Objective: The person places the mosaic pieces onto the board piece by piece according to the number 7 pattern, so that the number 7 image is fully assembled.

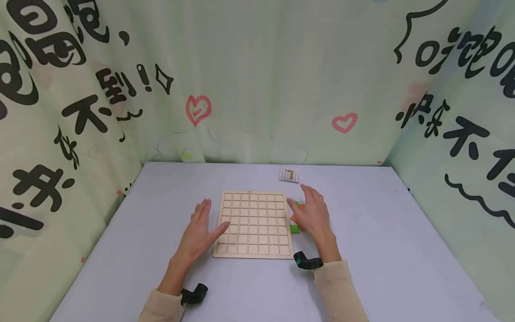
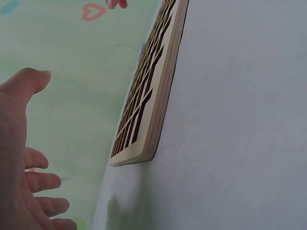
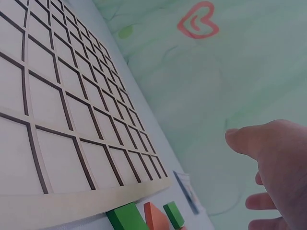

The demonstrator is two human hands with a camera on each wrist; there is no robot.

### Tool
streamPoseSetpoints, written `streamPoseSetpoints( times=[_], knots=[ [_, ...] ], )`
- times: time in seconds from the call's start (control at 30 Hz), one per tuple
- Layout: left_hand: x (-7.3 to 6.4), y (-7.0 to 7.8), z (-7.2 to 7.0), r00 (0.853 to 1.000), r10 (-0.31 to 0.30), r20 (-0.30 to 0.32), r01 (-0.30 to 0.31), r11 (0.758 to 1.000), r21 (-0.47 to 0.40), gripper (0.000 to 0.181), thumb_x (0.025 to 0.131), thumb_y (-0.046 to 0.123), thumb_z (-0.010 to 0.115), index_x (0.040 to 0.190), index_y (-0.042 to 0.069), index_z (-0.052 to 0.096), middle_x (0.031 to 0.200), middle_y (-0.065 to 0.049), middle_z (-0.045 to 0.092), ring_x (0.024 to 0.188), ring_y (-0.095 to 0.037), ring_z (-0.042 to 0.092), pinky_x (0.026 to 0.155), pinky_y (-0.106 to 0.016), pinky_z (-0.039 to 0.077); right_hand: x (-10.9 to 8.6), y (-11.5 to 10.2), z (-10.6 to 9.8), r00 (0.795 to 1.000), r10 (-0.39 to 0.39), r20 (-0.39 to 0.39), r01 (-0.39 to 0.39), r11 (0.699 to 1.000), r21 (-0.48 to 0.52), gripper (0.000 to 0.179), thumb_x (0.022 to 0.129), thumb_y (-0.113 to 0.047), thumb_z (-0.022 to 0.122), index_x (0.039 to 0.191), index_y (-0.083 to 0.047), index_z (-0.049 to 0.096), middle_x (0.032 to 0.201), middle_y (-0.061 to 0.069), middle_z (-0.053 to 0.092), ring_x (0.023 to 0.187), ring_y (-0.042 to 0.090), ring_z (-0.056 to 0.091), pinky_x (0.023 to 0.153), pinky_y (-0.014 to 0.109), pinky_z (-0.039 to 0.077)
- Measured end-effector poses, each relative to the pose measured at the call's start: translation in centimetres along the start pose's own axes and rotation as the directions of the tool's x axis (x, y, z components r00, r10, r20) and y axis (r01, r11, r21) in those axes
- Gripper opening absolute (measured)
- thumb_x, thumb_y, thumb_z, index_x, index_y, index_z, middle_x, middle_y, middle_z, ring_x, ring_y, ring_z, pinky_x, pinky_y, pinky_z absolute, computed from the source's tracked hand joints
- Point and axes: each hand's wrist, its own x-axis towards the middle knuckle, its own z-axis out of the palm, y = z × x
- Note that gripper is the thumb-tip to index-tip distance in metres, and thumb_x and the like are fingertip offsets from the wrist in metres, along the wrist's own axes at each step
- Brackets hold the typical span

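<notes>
A pale wooden grid board [image 1: 253, 256] lies flat on the white table, its square cells bare. My left hand [image 1: 200, 235] hovers by the board's left side, fingers extended and thumb over the edge; the left wrist view shows nothing in that hand [image 2: 12, 143]. Beyond the right edge is my right hand [image 1: 314, 213], fingers loosely spread above a few small blocks. Among these are a green block [image 1: 295, 229] and an orange block [image 1: 294, 218], partly covered by the hand. The right wrist view shows green [image 3: 127, 219] and orange [image 3: 156, 218] pieces close along the board's rim.
A small card with a printed grid [image 1: 289, 174] lies behind the board, toward the table's back edge. Pale green curtains [image 1: 257, 89] with black writing and pink hearts surround the white table [image 1: 382, 246] at the back and both sides. Each wrist wears a black camera strap.
</notes>
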Motion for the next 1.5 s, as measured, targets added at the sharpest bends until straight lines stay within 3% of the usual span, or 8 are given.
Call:
streamPoseSetpoints(
  times=[0.4, 0.8, 1.27, 1.5],
  knots=[
    [-0.7, -0.5, 0.9, 0.998, -0.038, 0.044, 0.040, 0.998, -0.038, 0.102, 0.090, 0.063, 0.061, 0.161, 0.006, 0.015, 0.169, -0.014, 0.016, 0.157, -0.035, 0.013, 0.126, -0.056, 0.019, 0.2, 0.8, 0.3, 0.999, 0.033, 0.008, -0.033, 0.999, 0.021, 0.069, 0.096, -0.043, 0.058, 0.149, -0.001, 0.042, 0.152, 0.023, 0.045, 0.141, 0.043, 0.039, 0.114, 0.061, 0.038],
    [-1.5, -1.0, 1.7, 0.994, -0.040, 0.099, 0.040, 0.999, 0.000, 0.107, 0.087, 0.065, 0.064, 0.160, 0.004, 0.015, 0.169, -0.015, 0.014, 0.156, -0.036, 0.014, 0.125, -0.056, 0.023, 0.4, 1.4, 0.3, 0.998, 0.066, 0.021, -0.066, 0.998, 0.021, 0.068, 0.096, -0.042, 0.060, 0.148, 0.000, 0.045, 0.149, 0.025, 0.047, 0.138, 0.044, 0.043, 0.112, 0.060, 0.041],
    [-1.9, -1.5, 2.6, 0.991, 0.011, 0.131, -0.015, 0.999, 0.032, 0.111, 0.082, 0.066, 0.068, 0.158, 0.000, 0.022, 0.167, -0.019, 0.020, 0.155, -0.040, 0.016, 0.125, -0.058, 0.022, 0.3, 2.2, 0.6, 0.997, 0.081, -0.002, -0.081, 0.996, 0.023, 0.061, 0.096, -0.037, 0.061, 0.143, 0.001, 0.051, 0.146, 0.026, 0.048, 0.135, 0.045, 0.045, 0.110, 0.062, 0.041],
    [-2.1, -1.6, 2.9, 0.990, 0.034, 0.138, -0.048, 0.994, 0.101, 0.120, 0.076, 0.069, 0.073, 0.157, -0.003, 0.023, 0.166, -0.021, 0.022, 0.155, -0.039, 0.016, 0.127, -0.055, 0.018, 0.3, 2.6, 0.8, 0.994, 0.108, 0.025, -0.108, 0.994, 0.020, 0.057, 0.097, -0.035, 0.061, 0.142, -0.001, 0.053, 0.145, 0.025, 0.048, 0.133, 0.043, 0.045, 0.109, 0.060, 0.042]
  ],
)
